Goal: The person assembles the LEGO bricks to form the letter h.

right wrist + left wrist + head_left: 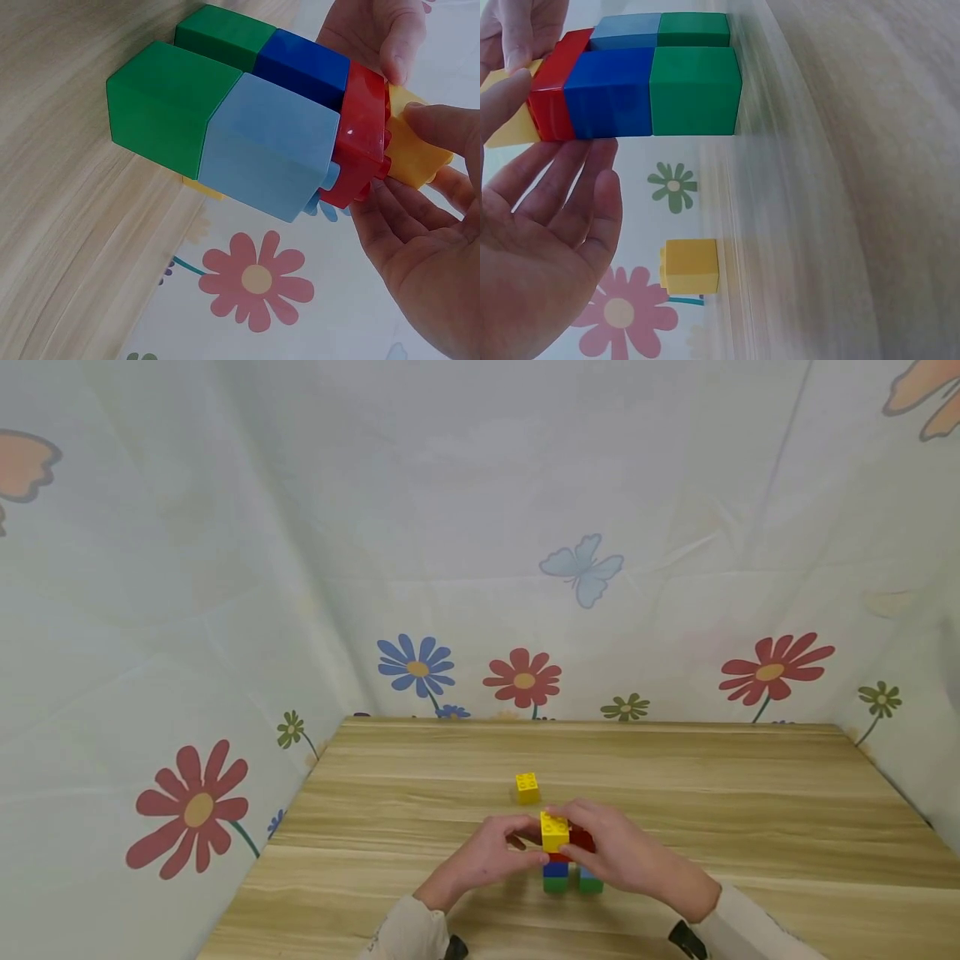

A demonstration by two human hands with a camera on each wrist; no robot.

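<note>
My right hand (622,853) pinches a yellow building block (555,835) between thumb and fingers, at the left end of a red block (365,124). My left hand (491,852) holds the red block's left end, thumb on the near side and fingers behind. The red block bridges two columns. Blue (611,94) on green (695,91) forms the left column; light blue (266,146) on green (172,109) forms the right one. A light blue stud shows beside the red block in the right wrist view. Behind the stack, another yellow block (527,788) stands apart.
The wooden table (712,793) carries everything. Its back edge meets a pale cloth backdrop (465,510) printed with flowers and butterflies. More of this cloth hangs along the left and right sides.
</note>
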